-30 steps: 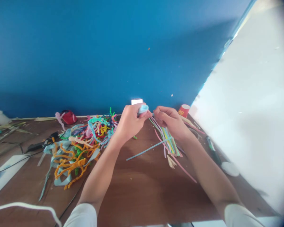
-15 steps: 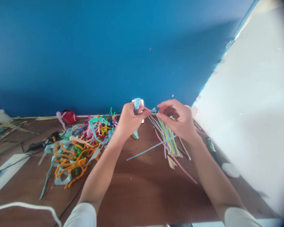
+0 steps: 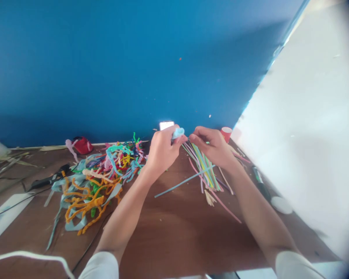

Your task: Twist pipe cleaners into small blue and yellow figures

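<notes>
Head view: a pale blue fuzzy pipe cleaner (image 3: 178,133) is pinched at its coiled, rounded end by the left hand (image 3: 162,150), fingers closed on it, above the far middle of the table (image 3: 174,228). The right hand (image 3: 213,147) is held just beside it, its fingertips pressed together on the thin end of the same piece. Straight pastel stems (image 3: 205,170) lie fanned beneath the right hand. A tangled heap of coloured pipe cleaners (image 3: 99,178) is spread to the left. The brown wooden table is backed by a blue wall (image 3: 119,66); a red cup (image 3: 226,133) stands at the far right.
</notes>
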Available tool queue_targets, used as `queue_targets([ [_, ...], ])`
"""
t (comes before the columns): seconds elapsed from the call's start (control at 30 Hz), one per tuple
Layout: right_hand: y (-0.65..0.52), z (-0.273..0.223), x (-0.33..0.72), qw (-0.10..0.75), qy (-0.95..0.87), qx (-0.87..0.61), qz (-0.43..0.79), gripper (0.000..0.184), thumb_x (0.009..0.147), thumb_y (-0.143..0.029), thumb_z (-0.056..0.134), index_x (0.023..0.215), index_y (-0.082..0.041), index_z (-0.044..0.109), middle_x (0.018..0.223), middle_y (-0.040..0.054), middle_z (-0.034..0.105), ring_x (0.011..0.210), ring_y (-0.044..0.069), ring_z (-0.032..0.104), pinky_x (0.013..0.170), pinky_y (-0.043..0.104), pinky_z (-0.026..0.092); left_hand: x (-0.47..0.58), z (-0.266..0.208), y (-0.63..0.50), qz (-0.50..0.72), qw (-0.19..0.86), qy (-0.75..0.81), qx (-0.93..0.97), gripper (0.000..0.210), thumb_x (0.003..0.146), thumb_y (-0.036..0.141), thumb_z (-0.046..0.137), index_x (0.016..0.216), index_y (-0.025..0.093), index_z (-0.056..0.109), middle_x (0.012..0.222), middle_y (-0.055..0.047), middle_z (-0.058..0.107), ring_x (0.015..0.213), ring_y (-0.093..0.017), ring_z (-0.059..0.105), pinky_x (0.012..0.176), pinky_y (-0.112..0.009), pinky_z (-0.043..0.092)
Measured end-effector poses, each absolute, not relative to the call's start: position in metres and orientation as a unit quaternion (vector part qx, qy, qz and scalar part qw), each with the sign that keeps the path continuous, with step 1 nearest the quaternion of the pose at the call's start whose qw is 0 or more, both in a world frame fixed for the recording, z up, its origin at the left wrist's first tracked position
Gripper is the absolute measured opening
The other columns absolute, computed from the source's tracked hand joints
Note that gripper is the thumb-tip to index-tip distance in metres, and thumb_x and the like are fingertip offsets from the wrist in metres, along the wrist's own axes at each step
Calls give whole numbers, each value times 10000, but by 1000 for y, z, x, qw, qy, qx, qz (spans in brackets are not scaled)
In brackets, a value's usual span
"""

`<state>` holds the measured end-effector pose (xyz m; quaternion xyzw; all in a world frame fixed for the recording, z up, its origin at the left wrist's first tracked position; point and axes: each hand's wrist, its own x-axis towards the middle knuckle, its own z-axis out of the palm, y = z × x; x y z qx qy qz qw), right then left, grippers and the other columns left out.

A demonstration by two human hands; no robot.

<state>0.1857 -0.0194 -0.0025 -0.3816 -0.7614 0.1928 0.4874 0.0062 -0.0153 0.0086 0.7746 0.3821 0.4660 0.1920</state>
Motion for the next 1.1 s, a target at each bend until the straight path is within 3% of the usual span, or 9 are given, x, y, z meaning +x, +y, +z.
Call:
queue_targets([
  [0.13,-17,-6,179,491,-628,-349,493,377,873,-434,580,626,-195,425,549,-75,268,470,66,187,439,246,141,8,3,-17,432,7,365,825,152,865,166,476,741,191,560,786,-46,642,713,-142,537,673,-274,365],
  [0.23,-18,-6,177,476,-547,-319,610,350,828,-380,619,617,-199,405,549,-83,267,441,53,149,413,243,109,10,0,-18,435,-26,345,831,182,879,152,449,748,191,568,806,-49,650,720,-143,532,691,-285,359],
  [0.33,-19,-4,178,501,-584,-338,542,341,847,-418,611,637,-184,479,550,-65,341,446,58,234,416,241,155,10,1,-17,478,71,369,794,170,870,191,488,702,187,511,758,-27,629,695,-130,530,670,-270,376],
  [0.5,-21,-2,186,537,-731,-380,180,235,863,-429,629,899,-198,653,715,2,589,599,109,484,542,247,359,3,7,-8,519,286,373,714,339,782,252,608,621,197,315,683,8,569,685,-115,543,660,-254,423],
  [0.7,-16,-7,195,477,-820,-316,-13,194,936,-337,531,1021,-251,682,952,61,682,817,173,615,720,307,459,1,7,-6,490,365,366,702,360,747,276,636,623,198,307,691,4,584,715,-125,572,673,-265,449],
  [0.83,-14,-10,196,469,-818,-332,-30,161,929,-311,541,981,-242,677,933,56,681,811,171,610,711,300,441,1,5,-6,490,349,365,710,347,760,246,619,625,197,303,695,4,597,688,-116,557,659,-259,435],
  [0.93,-14,-10,190,461,-808,-366,5,143,916,-298,551,864,-211,652,783,23,635,683,140,543,632,281,381,2,5,-7,484,278,382,736,316,788,233,591,622,194,325,673,1,588,673,-118,541,656,-256,413],
  [1.0,-16,-11,183,473,-786,-390,77,184,908,-309,553,770,-197,602,653,-14,540,594,115,452,569,268,321,4,5,-11,478,184,403,758,238,810,216,565,638,188,404,676,-6,582,671,-125,530,655,-260,392],
  [1.1,-21,-11,170,518,-707,-384,290,262,905,-353,534,697,-196,504,583,-48,392,522,92,320,492,252,236,5,6,-17,480,52,411,774,133,839,166,510,710,191,527,765,-36,618,724,-142,539,664,-263,373],
])
